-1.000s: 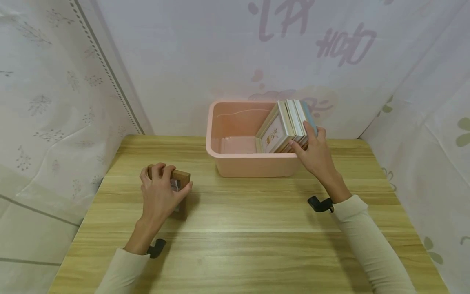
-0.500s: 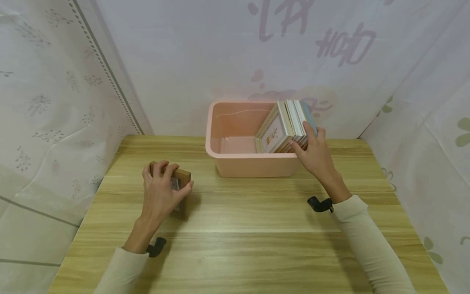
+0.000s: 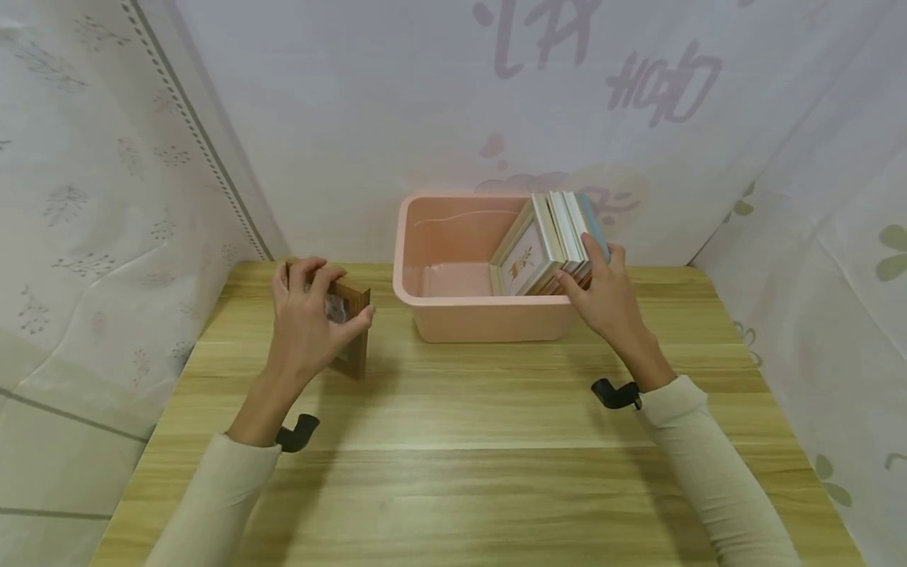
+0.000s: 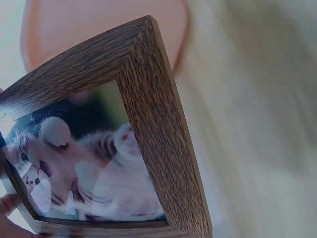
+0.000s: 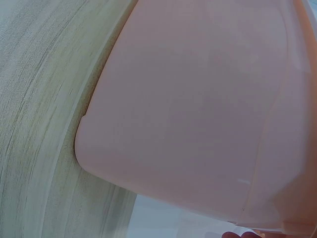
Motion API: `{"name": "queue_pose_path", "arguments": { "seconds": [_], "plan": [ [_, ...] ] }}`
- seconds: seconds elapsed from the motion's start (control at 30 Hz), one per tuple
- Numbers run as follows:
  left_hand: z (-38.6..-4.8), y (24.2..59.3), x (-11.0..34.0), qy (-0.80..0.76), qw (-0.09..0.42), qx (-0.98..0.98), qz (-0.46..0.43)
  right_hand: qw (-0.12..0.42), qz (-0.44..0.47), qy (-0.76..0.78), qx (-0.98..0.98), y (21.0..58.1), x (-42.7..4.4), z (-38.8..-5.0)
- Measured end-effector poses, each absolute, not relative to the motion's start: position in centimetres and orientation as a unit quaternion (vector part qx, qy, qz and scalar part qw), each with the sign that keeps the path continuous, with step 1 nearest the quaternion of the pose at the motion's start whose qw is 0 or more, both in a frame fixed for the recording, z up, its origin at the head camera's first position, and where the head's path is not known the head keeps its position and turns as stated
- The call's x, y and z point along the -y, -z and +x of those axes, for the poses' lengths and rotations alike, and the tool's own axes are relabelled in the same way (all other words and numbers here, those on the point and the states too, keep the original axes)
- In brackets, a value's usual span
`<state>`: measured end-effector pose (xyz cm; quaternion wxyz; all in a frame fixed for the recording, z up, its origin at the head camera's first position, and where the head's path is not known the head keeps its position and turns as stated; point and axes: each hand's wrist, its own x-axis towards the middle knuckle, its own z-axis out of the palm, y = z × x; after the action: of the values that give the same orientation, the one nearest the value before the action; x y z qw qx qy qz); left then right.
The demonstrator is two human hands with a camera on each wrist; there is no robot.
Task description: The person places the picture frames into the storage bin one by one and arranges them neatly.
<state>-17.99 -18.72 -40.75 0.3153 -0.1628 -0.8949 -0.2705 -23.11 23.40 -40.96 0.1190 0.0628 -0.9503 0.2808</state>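
Observation:
My left hand (image 3: 308,331) grips a brown wooden picture frame (image 4: 158,124) by its upper edge, thumb on one side and fingers curled over the other. Behind the glass is a kitten photo (image 4: 94,173). In the head view the frame stands upright left of the pink bin (image 3: 496,319) and appears raised off the table. My right hand (image 3: 608,295) reaches over the bin's right front corner and holds several picture frames (image 3: 560,228), which lean in a row at the bin's right end. The nearest has a pale border and a plant picture; the rearmost is blue.
The bin's left half shows its bare floor (image 3: 460,279). It stands at the back of the wood-grain table (image 3: 453,465), near a printed cloth (image 3: 354,118) hanging behind. More cloth hangs along the left and right sides.
My left hand has moved up and away from me with the brown picture frame, toward the table's back. My right hand and the frames in the bin stay put.

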Motion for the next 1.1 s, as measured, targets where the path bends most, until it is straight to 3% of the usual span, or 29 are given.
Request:
{"name": "queue_pose_path", "arguments": {
  "seconds": [0.53,1.1],
  "plan": [
    [-20.6,34.2,17.0,0.336,0.353,0.853,-0.184,0.116,0.061,-0.285,0.950,41.0,-23.5,-23.1],
    [-22.9,29.4,14.1,0.378,0.375,0.824,-0.196,0.125,0.069,-0.272,0.952,40.9,-23.3,-23.0]
  ]
}}
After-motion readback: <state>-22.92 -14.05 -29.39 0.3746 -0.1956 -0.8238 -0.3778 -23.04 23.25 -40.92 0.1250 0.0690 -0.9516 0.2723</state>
